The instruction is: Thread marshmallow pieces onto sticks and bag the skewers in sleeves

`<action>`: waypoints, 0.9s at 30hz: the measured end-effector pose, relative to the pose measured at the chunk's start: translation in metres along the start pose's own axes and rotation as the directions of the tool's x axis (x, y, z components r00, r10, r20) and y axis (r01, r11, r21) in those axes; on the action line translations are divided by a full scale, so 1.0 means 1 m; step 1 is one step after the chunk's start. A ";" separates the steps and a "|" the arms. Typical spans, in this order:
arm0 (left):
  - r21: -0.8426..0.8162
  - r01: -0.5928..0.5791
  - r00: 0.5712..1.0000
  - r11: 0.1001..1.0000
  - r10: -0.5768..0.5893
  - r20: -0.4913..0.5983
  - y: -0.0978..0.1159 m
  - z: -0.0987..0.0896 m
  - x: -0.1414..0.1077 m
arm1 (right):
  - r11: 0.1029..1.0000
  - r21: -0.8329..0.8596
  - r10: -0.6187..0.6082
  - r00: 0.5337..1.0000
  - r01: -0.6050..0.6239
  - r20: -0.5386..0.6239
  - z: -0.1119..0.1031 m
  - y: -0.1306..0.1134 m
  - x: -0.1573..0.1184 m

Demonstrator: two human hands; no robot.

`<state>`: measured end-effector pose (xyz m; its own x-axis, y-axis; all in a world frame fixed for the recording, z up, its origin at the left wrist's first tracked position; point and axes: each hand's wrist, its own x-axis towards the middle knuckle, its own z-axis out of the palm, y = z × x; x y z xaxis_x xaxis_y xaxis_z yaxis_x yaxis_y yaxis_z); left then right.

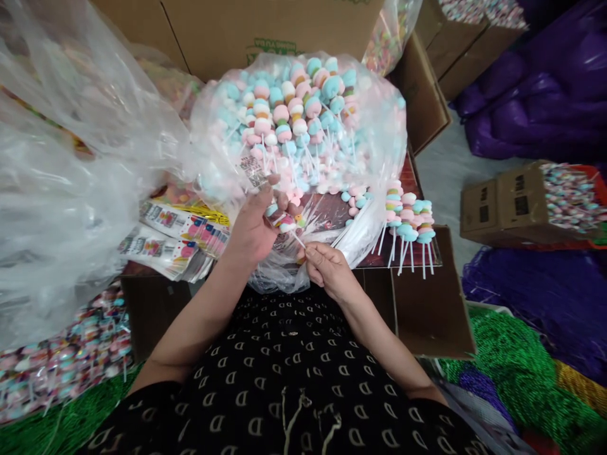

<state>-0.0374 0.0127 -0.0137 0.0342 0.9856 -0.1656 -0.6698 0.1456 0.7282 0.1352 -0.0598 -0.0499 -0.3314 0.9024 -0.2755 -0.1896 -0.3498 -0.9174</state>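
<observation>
My left hand [256, 224] is closed around a wrapped candy skewer [286, 224] at the middle of the table's front edge. The fingers of my right hand [327, 265] pinch the white stick at its lower end. Behind both hands lies a big clear bag [389, 126] filled with pink, blue and white marshmallow skewers [284, 114]. Several bare skewers [410, 218] rest at the table's right corner, their sticks over the edge. Left of my left hand are stacks of printed wrappers [165, 246] and yellow ties [211, 213].
Large clear plastic bags [85, 170] rise on the left. Cardboard boxes [284, 31] stand behind the table, and an open box [427, 303] is below its right edge. Wrapped candies [71, 354] lie at lower left. Green tinsel [507, 354] and purple sacks [545, 95] are at right.
</observation>
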 end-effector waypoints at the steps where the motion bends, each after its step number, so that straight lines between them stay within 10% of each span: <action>1: 0.004 0.008 1.000 1.000 -0.008 0.001 -0.004 0.001 -0.003 | 1.000 0.003 -0.001 1.000 0.001 -0.020 0.002 0.000 0.001; 20: 0.139 0.088 0.988 0.986 -0.104 0.116 -0.030 -0.002 -0.026 | 0.900 -0.408 -0.180 0.983 0.155 -0.023 0.010 -0.006 0.008; 27: 0.207 0.044 0.995 0.977 -0.062 0.078 -0.035 -0.005 -0.025 | 0.579 -0.700 -0.673 0.730 0.419 -0.119 -0.003 -0.035 0.019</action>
<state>-0.0182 -0.0170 -0.0380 0.1336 0.9784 -0.1577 -0.4993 0.2039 0.8421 0.1385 -0.0299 -0.0240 -0.0041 0.9242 0.3818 0.3980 0.3518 -0.8473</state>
